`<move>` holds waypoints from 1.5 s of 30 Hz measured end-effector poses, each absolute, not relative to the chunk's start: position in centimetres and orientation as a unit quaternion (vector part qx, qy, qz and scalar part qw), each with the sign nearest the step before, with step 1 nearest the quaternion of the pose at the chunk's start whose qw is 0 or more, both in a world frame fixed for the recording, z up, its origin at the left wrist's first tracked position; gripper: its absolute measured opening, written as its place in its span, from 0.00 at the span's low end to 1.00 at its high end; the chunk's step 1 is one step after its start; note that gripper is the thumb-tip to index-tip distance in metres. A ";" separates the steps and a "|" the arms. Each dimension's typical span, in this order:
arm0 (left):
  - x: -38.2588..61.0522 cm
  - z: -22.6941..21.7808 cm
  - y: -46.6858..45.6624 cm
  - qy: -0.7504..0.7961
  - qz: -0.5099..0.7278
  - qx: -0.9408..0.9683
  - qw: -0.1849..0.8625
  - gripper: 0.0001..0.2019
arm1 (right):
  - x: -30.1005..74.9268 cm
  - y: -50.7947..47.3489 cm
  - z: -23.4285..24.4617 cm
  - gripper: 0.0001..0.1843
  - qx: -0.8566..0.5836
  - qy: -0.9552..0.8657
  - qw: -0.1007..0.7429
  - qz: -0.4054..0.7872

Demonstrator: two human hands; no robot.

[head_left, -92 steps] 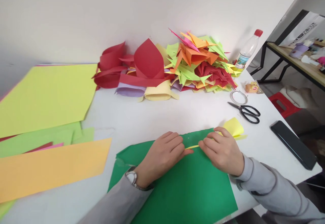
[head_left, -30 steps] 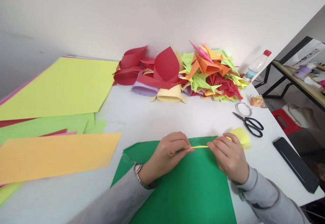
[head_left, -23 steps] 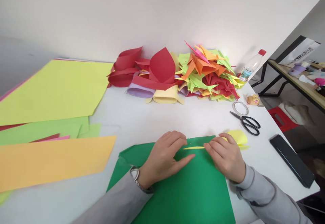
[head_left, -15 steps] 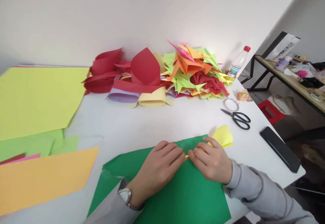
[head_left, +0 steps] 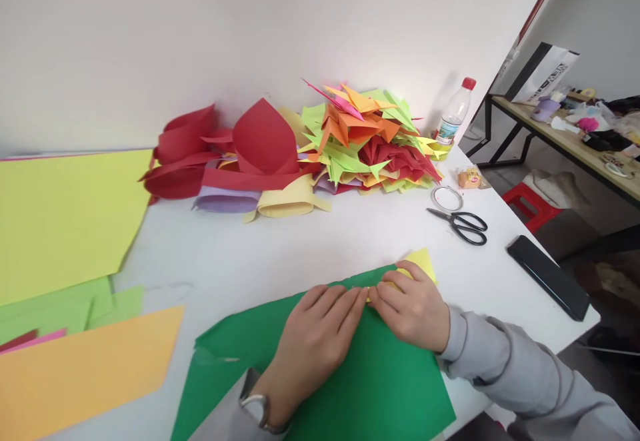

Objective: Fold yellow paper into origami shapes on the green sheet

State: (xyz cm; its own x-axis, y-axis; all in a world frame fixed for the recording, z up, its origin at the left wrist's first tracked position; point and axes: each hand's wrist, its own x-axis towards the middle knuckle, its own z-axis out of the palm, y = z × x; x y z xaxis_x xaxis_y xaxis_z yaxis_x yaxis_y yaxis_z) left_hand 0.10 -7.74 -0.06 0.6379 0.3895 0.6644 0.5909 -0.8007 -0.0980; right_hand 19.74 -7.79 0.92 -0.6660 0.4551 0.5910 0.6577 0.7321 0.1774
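A green paper sheet (head_left: 360, 381) lies at the table's near edge. Both my hands rest on its far edge, fingertips meeting. My left hand (head_left: 315, 341) lies with fingers together, pressing down on a thin folded yellow paper strip (head_left: 369, 294). My right hand (head_left: 413, 311) is curled over the same yellow paper, whose wider end (head_left: 420, 264) sticks out behind its fingers. Most of the strip is hidden beneath the two hands. A watch sits on my left wrist.
Folded paper shapes are heaped at the back (head_left: 370, 141), beside curled red (head_left: 260, 141) and cream sheets. Large yellow-green (head_left: 60, 221) and orange (head_left: 80, 374) sheets lie left. Right: black scissors (head_left: 463, 224), tape ring (head_left: 447, 198), water bottle (head_left: 454, 113), dark phone (head_left: 547, 276) near the table's edge.
My hands have drawn together, so the yellow strip seen between them a second ago is now nearly covered. The view has swung to the right.
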 end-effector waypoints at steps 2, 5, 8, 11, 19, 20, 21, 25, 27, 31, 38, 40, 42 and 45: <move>0.1 -0.4 -7.8 -0.277 -0.337 -0.890 0.132 0.12 | 19.7 -7.8 1.1 0.08 -0.328 -0.884 0.274 -0.188; -0.2 -0.9 -7.7 -0.302 -0.353 -0.878 0.115 0.12 | 20.0 -7.7 1.2 0.06 -0.348 -0.875 0.280 -0.186; -0.1 -1.0 -7.6 -0.312 -0.367 -0.871 0.095 0.11 | 20.2 -7.7 0.9 0.08 -0.338 -0.880 0.279 -0.185; 0.3 -1.2 -7.7 -0.314 -0.362 -0.875 0.067 0.09 | 20.1 -7.8 0.8 0.07 -0.324 -0.887 0.276 -0.179; 0.3 -1.2 -7.9 -0.306 -0.369 -0.876 0.057 0.09 | 19.9 -8.0 1.2 0.06 -0.349 -0.892 0.253 -0.134; 0.3 -1.2 -7.9 -0.305 -0.367 -0.876 0.063 0.09 | 19.9 -8.0 1.2 0.07 -0.350 -0.894 0.248 -0.128; 0.3 -1.1 -7.9 -0.304 -0.366 -0.877 0.067 0.09 | 19.9 -8.0 1.1 0.06 -0.351 -0.896 0.243 -0.122; 0.3 -1.0 -7.8 -0.296 -0.364 -0.880 0.078 0.10 | 20.0 -8.0 0.7 0.06 -0.346 -0.896 0.254 -0.116; 0.4 -0.9 -7.8 -0.291 -0.364 -0.881 0.081 0.09 | 19.9 -7.9 0.6 0.07 -0.340 -0.894 0.269 -0.115; 0.5 -0.8 -7.9 -0.288 -0.367 -0.881 0.082 0.08 | 19.9 -8.0 0.7 0.09 -0.328 -0.894 0.287 -0.104; 0.4 -0.8 -7.9 -0.282 -0.364 -0.883 0.092 0.11 | 19.8 -8.1 0.8 0.08 -0.317 -0.902 0.272 -0.111; 0.4 -0.7 -7.9 -0.282 -0.363 -0.883 0.098 0.11 | 19.8 -8.2 1.0 0.09 -0.308 -0.906 0.259 -0.129; 0.4 -0.7 -7.9 -0.279 -0.359 -0.885 0.097 0.11 | 19.7 -8.2 1.1 0.11 -0.293 -0.911 0.251 -0.147; 0.3 -0.7 -8.0 -0.273 -0.351 -0.891 0.086 0.11 | 19.6 -8.3 1.2 0.15 -0.273 -0.916 0.245 -0.160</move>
